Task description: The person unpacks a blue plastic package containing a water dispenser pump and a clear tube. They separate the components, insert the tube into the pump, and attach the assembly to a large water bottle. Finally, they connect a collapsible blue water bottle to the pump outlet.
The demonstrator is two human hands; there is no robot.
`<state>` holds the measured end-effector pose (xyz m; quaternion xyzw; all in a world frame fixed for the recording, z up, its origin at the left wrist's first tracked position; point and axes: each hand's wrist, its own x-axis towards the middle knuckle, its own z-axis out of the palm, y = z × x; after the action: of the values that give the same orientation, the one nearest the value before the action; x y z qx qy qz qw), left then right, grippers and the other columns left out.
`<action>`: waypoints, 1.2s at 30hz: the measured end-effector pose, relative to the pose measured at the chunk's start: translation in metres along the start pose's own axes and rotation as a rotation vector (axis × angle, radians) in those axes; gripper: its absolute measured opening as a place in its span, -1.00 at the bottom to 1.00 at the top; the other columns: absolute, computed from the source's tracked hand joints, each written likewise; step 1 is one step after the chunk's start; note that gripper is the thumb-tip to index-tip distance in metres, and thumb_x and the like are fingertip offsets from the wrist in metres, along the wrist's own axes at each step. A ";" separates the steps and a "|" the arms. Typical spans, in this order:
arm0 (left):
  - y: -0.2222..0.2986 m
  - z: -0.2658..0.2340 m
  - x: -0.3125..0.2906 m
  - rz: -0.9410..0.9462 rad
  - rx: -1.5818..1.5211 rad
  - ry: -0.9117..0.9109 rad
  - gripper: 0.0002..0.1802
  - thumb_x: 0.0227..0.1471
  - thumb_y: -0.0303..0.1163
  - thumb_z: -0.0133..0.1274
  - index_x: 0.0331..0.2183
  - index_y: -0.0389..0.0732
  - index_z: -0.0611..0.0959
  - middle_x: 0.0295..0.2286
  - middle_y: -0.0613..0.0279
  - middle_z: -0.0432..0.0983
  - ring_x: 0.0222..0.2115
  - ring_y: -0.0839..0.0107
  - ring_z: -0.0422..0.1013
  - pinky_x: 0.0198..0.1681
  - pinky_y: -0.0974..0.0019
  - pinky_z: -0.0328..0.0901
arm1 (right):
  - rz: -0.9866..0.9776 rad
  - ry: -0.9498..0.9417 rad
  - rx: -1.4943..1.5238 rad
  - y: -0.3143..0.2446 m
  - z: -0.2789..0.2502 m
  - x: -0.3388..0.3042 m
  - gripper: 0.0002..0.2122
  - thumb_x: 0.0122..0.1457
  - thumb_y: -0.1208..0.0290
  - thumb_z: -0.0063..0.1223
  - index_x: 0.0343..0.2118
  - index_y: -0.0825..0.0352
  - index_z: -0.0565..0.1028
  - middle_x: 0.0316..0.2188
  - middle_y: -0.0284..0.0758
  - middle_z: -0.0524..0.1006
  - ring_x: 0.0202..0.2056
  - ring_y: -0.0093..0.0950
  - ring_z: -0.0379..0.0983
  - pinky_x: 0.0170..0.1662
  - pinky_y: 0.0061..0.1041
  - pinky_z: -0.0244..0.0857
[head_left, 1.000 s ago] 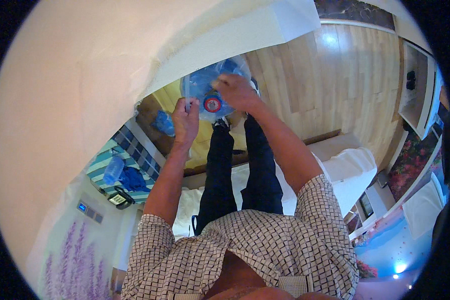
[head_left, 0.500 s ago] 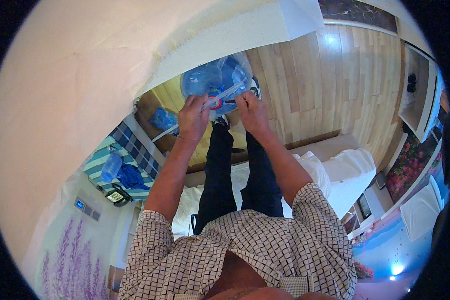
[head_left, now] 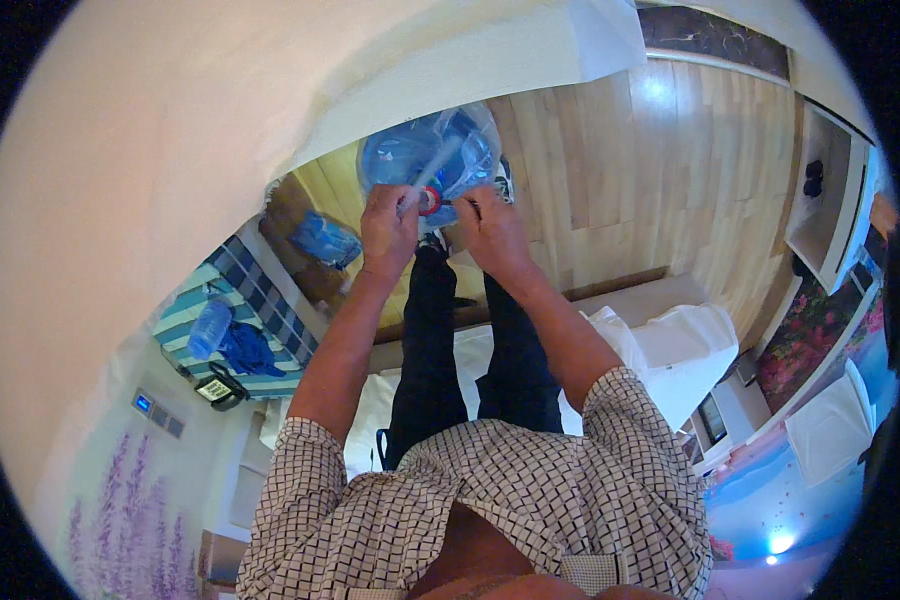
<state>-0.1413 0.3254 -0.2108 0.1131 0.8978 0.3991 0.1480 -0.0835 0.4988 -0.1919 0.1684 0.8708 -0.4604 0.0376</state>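
Note:
My left hand [head_left: 388, 228] is closed around a narrow strip of clear plastic [head_left: 436, 166], which rises from the fingers toward the upper right. Close beside it, my right hand [head_left: 496, 236] has its fingers pinched together. A small dark piece shows at those fingertips, too little of it to name. Just beyond both hands stands a blue tub [head_left: 385, 160] lined with clear plastic film. A round red-rimmed object [head_left: 429, 201] with a pale middle shows between the hands, at the tub's near side; its kind is unclear.
A blue plastic package [head_left: 327, 240] lies on the floor left of the tub. A striped surface at the left carries a clear bottle [head_left: 210, 330], a dark blue cloth [head_left: 248, 348] and a black-framed object [head_left: 220, 388]. A white-covered bed [head_left: 695, 345] is behind my legs. Pale fabric hangs across the upper left.
The plastic strip now stands steeper, and its tail, which ran down left past my left hand, no longer shows. My right hand has shifted slightly left, closer to my left hand.

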 end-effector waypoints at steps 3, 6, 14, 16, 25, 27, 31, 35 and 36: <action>0.002 0.000 -0.005 -0.154 -0.101 0.059 -0.85 0.03 -0.48 0.18 -0.31 -0.27 0.57 -0.43 0.03 0.52 -0.44 0.15 0.49 -0.39 0.18 0.37 | 0.048 -0.225 -0.168 -0.021 -0.001 0.013 -0.82 0.26 0.29 -0.02 -0.31 0.31 0.42 -0.53 -0.09 0.56 -0.48 -0.10 0.57 -0.45 -0.15 0.41; 0.013 -0.003 -0.017 -0.430 -0.210 0.158 -0.84 0.09 -0.41 0.16 -0.33 -0.30 0.57 -0.46 0.03 0.56 -0.51 0.26 0.49 -0.41 0.19 0.35 | 0.086 -0.365 -0.361 -0.034 0.004 0.028 -0.83 0.20 0.30 0.05 -0.31 0.31 0.48 -0.53 -0.05 0.55 -0.46 -0.05 0.55 -0.42 -0.08 0.42; 0.032 0.037 -0.049 -0.287 -0.245 0.192 -0.65 0.16 -0.45 -0.07 -0.01 -0.15 0.58 -0.45 0.01 0.58 -0.52 0.14 0.54 -0.40 0.09 0.41 | -0.023 -0.630 -0.716 -0.028 0.020 0.042 -0.80 0.02 0.32 0.13 -0.39 0.37 0.55 -0.43 -0.08 0.61 -0.36 -0.06 0.59 -0.31 -0.10 0.47; 0.041 0.038 -0.055 -0.397 -0.504 0.088 -0.62 0.16 -0.47 -0.09 0.03 -0.12 0.54 -0.45 0.01 0.59 -0.54 0.15 0.54 -0.44 0.13 0.41 | 0.075 -0.671 -0.698 -0.038 0.019 0.043 -0.77 0.01 0.27 0.13 -0.43 0.37 0.58 -0.38 -0.07 0.62 -0.32 -0.06 0.58 -0.27 -0.11 0.47; 0.017 0.028 -0.047 -0.635 -1.054 -0.163 -0.69 0.14 -0.39 0.09 -0.06 -0.16 0.47 -0.43 0.38 0.49 -0.55 0.56 0.39 -0.55 0.41 0.32 | 0.224 -0.818 -0.848 -0.107 0.025 0.066 -0.66 -0.17 0.23 0.31 -0.32 0.31 0.64 -0.28 -0.11 0.63 -0.20 -0.15 0.60 -0.12 -0.22 0.48; 0.043 0.005 -0.049 -0.716 -0.867 -0.180 -0.66 0.12 -0.36 0.12 -0.06 -0.16 0.47 -0.43 0.40 0.49 -0.54 0.54 0.41 -0.53 0.40 0.33 | 0.236 -0.739 -0.829 -0.094 0.028 0.057 -0.67 -0.19 0.28 0.33 -0.32 0.30 0.65 -0.27 -0.12 0.64 -0.19 -0.17 0.60 -0.12 -0.22 0.48; -0.002 0.048 -0.060 -0.489 -0.981 0.017 -0.57 0.09 -0.40 0.14 0.00 -0.21 0.46 -0.46 0.31 0.52 -0.59 0.49 0.44 -0.56 0.36 0.34 | 0.237 -0.722 -0.848 -0.089 0.051 0.057 -0.74 -0.07 0.31 0.22 -0.31 0.34 0.64 -0.25 -0.06 0.62 -0.17 -0.13 0.59 -0.11 -0.19 0.48; 0.026 0.022 -0.070 -0.568 -0.540 0.034 -0.67 0.08 -0.32 0.13 -0.12 -0.25 0.55 -0.45 0.19 0.57 -0.47 0.38 0.52 -0.42 0.27 0.40 | 0.272 -0.767 -0.810 -0.072 0.036 0.049 -0.76 0.05 0.32 0.10 -0.32 0.37 0.63 -0.25 -0.02 0.61 -0.18 -0.09 0.59 -0.12 -0.16 0.48; 0.033 0.003 -0.060 -0.565 -0.328 0.064 -0.69 0.08 -0.30 0.13 -0.15 -0.26 0.58 -0.44 0.15 0.59 -0.44 0.34 0.54 -0.38 0.25 0.41 | 0.231 -0.784 -0.812 -0.072 0.031 0.060 -0.76 0.04 0.31 0.10 -0.33 0.37 0.63 -0.28 -0.02 0.62 -0.19 -0.10 0.59 -0.13 -0.16 0.48</action>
<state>-0.0815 0.3296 -0.1770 -0.1784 0.8217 0.4847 0.2408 -0.1665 0.4518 -0.1663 0.0512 0.8746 -0.1099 0.4695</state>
